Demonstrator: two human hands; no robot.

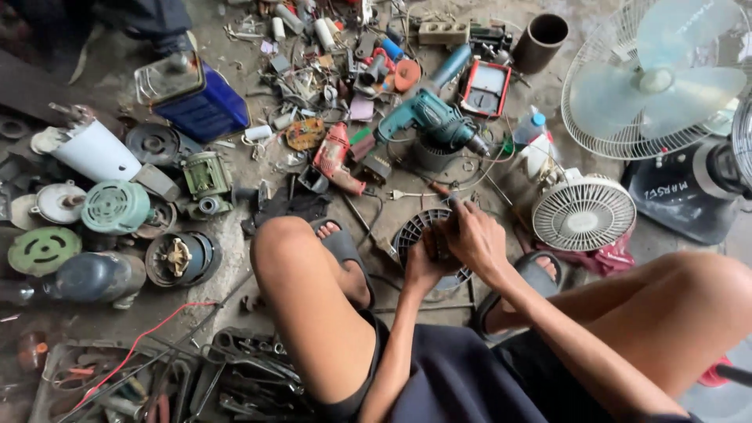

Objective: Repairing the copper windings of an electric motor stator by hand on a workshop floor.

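I sit low over a concrete floor with my knees apart. Both hands meet over a round dark slotted fan part (pixel 415 229) that lies on the floor between my feet. My left hand (pixel 424 265) grips its near side from below. My right hand (pixel 472 235) closes over its top right, fingers curled onto it. Whether a small tool sits between the fingers is hidden. A screwdriver (pixel 419 193) lies on the floor just beyond the part.
A teal power drill (pixel 433 119) and a red drill (pixel 333 157) lie ahead among scattered parts. A small white fan (pixel 583 212) and a large standing fan (pixel 656 78) are at the right. Green motor housings (pixel 116 206) sit left, a blue can (pixel 196 98) behind them, and a tool tray (pixel 235 376) near left.
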